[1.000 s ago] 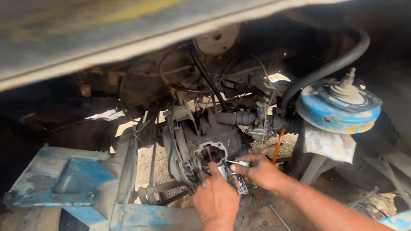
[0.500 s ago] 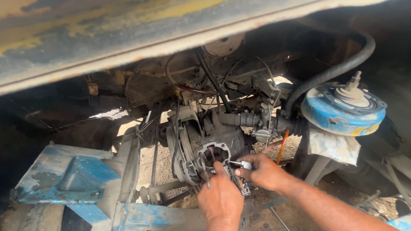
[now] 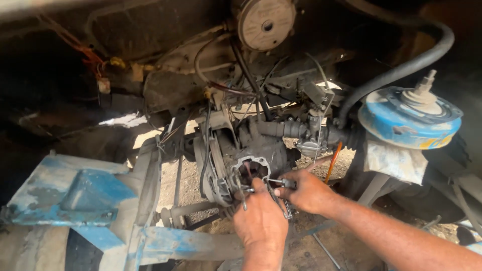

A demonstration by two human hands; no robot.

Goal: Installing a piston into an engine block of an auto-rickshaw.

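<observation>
Engine block (image 3: 253,150), dark and greasy, mounted under a vehicle body; an open round cylinder mouth (image 3: 254,168) with a bright metal rim faces the camera, threaded studs (image 3: 242,193) standing out around it.

Left hand (image 3: 261,221): back toward the camera, just below the cylinder mouth, fingers curled at the lower studs; what they pinch is hidden by the hand itself, so closure cannot be told for certain.

Right hand (image 3: 309,191): reaches in from the right, fingers closed round a small metal tool or stud (image 3: 276,181) lying level and pointing at the cylinder mouth.

Flywheel housing (image 3: 211,170): ribbed and round, touching the block on its left.

Carburettor (image 3: 311,138): right of the block, joined to a black rubber hose (image 3: 401,70) that curves up and over.

Orange-handled tool (image 3: 331,163): thin, leaning just beyond the right hand.

Blue round cap (image 3: 409,118): worn paint, metal stem on top, far right, a pale rag (image 3: 394,160) hanging beneath it.

Blue painted frame plate (image 3: 70,193): lower left, chipped, well apart from both hands.

Round pale disc (image 3: 264,21): top centre, above the wiring.

Ground under the engine: sandy.
</observation>
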